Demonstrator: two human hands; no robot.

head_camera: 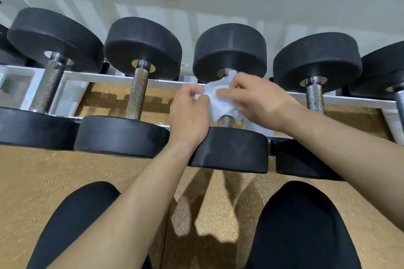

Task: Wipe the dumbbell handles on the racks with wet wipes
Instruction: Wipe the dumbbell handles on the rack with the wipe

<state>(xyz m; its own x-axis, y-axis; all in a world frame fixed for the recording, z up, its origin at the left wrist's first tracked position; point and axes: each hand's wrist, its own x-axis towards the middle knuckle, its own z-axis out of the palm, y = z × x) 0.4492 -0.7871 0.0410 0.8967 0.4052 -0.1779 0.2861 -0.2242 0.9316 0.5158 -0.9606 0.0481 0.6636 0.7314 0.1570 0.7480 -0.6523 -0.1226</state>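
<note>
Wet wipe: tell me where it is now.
Head view, centre: the wet wipe drapes over the middle dumbbell's handle on the rack, held between the left hand and right hand.

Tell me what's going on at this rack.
A person facing a low dumbbell rack is working on the middle dumbbell. Both hands hold a white wet wipe draped over its handle: the left hand pinches one edge, and the right hand grips it from the other side. Only the handle's near end shows below the wipe. The neighbouring handles are bare.
</note>
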